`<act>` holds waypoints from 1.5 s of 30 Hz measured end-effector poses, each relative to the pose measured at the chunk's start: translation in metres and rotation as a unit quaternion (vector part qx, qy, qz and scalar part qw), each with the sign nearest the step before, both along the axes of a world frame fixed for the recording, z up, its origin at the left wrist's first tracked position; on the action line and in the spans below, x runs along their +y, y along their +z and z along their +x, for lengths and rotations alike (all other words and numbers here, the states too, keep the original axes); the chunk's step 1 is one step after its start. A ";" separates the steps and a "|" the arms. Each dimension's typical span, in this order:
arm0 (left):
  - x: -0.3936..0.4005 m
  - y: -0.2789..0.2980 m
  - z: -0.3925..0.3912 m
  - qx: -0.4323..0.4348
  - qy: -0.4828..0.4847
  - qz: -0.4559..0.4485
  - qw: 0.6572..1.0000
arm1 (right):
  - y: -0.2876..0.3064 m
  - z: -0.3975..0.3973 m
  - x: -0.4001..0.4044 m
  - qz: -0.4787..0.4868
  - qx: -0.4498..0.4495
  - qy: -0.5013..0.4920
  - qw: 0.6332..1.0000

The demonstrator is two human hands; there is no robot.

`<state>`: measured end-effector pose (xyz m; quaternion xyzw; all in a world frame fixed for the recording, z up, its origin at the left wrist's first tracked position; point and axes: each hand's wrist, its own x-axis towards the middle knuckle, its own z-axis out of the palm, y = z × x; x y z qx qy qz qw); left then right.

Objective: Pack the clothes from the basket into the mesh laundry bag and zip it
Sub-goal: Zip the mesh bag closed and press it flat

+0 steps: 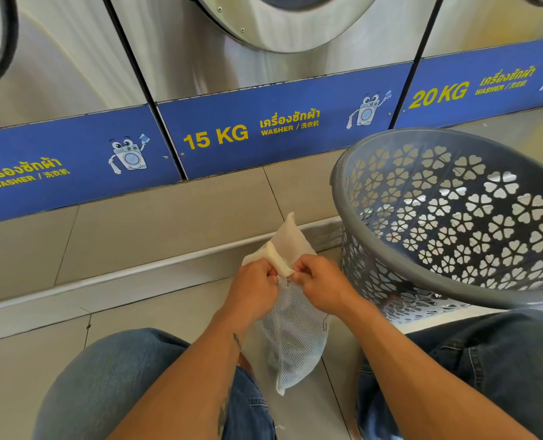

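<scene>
A white mesh laundry bag (pixel 292 338) hangs between my knees, held up in front of me. My left hand (pixel 257 289) and my right hand (pixel 319 285) both pinch its top edge close together, where a folded cream band of the bag sticks up. Something pale shows faintly through the mesh, but I cannot make out what it is. A grey plastic basket (pixel 391 249) with flower-shaped holes stands tilted to the right of my hands, its opening facing me. No clothes show inside the part of the basket I can see.
Steel washing machines with blue panels (pixel 264 131) marked 15 KG and 20 KG line the back, on a raised tiled step (pixel 156 223). My knees in blue jeans (pixel 111 385) frame the bag on a pale tiled floor.
</scene>
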<state>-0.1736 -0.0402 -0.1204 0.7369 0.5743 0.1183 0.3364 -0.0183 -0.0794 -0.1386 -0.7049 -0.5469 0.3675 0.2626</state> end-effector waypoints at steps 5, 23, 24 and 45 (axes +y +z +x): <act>-0.010 -0.009 0.008 0.030 -0.029 -0.007 0.999 | 0.007 0.008 -0.002 -0.055 -0.022 0.041 0.997; -0.003 -0.009 -0.007 0.078 0.037 0.024 0.996 | 0.000 0.034 -0.012 -0.018 -0.032 -0.057 0.998; 0.001 -0.010 -0.011 0.096 0.064 0.032 0.993 | -0.002 0.036 -0.014 -0.027 -0.053 -0.062 0.996; 0.072 -0.115 -0.033 0.148 0.048 -0.266 0.951 | -0.148 -0.006 -0.023 -0.305 0.312 -0.255 0.863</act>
